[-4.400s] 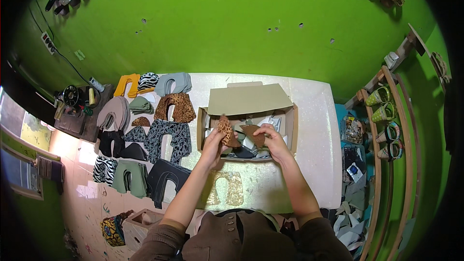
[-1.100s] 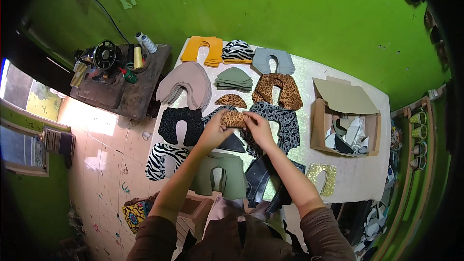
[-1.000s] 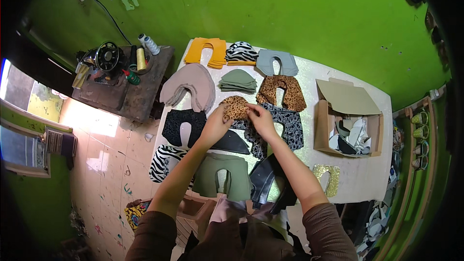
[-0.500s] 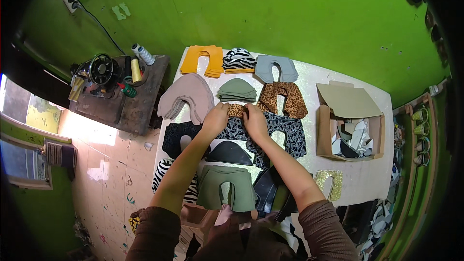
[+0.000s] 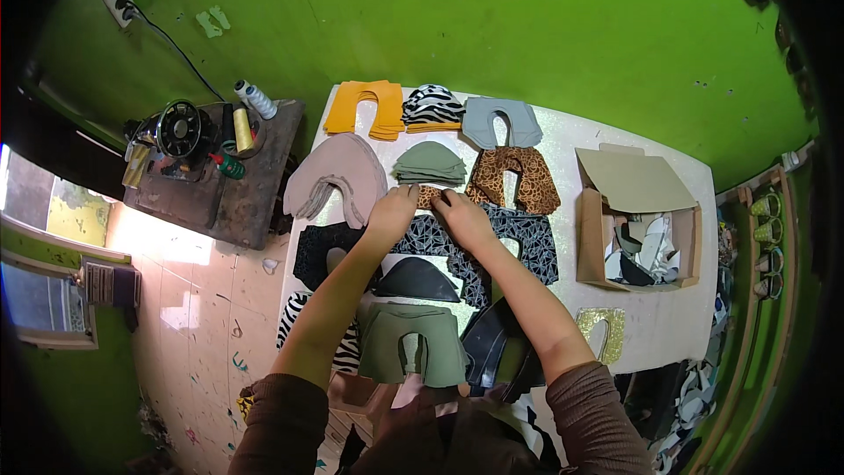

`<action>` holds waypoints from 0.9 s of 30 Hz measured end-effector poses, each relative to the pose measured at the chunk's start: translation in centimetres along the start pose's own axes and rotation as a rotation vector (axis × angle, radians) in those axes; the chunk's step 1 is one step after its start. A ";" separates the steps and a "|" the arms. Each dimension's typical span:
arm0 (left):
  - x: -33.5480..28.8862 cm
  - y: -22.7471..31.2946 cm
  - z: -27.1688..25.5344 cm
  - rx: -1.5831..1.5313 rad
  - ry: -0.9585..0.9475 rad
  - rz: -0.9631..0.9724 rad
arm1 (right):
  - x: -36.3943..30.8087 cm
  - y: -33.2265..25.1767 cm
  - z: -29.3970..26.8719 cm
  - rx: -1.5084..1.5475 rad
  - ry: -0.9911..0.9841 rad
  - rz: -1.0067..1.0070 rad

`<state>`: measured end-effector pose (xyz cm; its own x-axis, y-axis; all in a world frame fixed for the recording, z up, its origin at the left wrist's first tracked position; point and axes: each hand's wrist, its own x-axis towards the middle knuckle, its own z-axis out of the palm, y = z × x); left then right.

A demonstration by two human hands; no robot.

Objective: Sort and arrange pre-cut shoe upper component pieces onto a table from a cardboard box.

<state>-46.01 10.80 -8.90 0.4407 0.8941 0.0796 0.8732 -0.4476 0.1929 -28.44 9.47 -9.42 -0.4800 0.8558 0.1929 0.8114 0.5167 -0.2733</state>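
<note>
Both my hands meet at the middle of the table over leopard-print cut pieces (image 5: 427, 197), whose lower part overlaps black-and-grey patterned pieces (image 5: 425, 236). My left hand (image 5: 393, 213) is closed at their left edge. The fingers of my right hand (image 5: 466, 220) are bent and closed at the right edge; its palm side is hidden. Just beyond lies a stack of green half-round pieces (image 5: 428, 164). A U-shaped leopard-print stack (image 5: 530, 178) is to the right, and a U-shaped pinkish-beige stack (image 5: 330, 171) to the left. Black half-round pieces (image 5: 417, 280) lie nearer me.
Orange (image 5: 384, 105), zebra-print (image 5: 432, 105) and grey (image 5: 479, 127) stacks line the far edge. Green U-shaped pieces (image 5: 387, 343) lie at the near edge. An open cardboard box (image 5: 593, 246) of scraps stands right, near a gold glitter piece (image 5: 613, 334). A sewing machine (image 5: 180, 132) is left.
My right hand has shifted slightly left over the leopard-print pieces, so less of them shows between my hands. My left hand stays nearly in place.
</note>
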 end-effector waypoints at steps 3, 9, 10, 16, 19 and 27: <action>-0.5 -0.6 0.4 0.030 0.065 0.034 | 0.2 -0.5 -0.1 -0.022 -0.003 -0.036; -0.9 1.0 0.0 0.031 0.035 0.130 | -1.1 0.6 -0.3 0.068 0.052 -0.123; -1.1 1.0 0.0 0.031 0.035 0.133 | -1.1 0.4 -0.6 0.086 0.081 -0.120; -2.8 6.8 -2.8 -0.199 0.337 0.050 | -5.1 -0.6 -5.2 0.240 0.299 -0.042; -3.7 11.9 -3.7 -0.289 0.350 0.066 | -9.0 -0.2 -7.8 0.260 0.354 -0.008; -1.3 26.7 -3.7 -0.448 0.406 0.203 | -19.3 6.0 -15.3 0.333 0.448 0.069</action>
<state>-24.00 -2.27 -0.23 0.3976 0.7659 0.5053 0.5702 -0.6376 0.5180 -9.23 -4.31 -0.34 -0.1817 0.8309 0.5259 0.6521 0.5021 -0.5680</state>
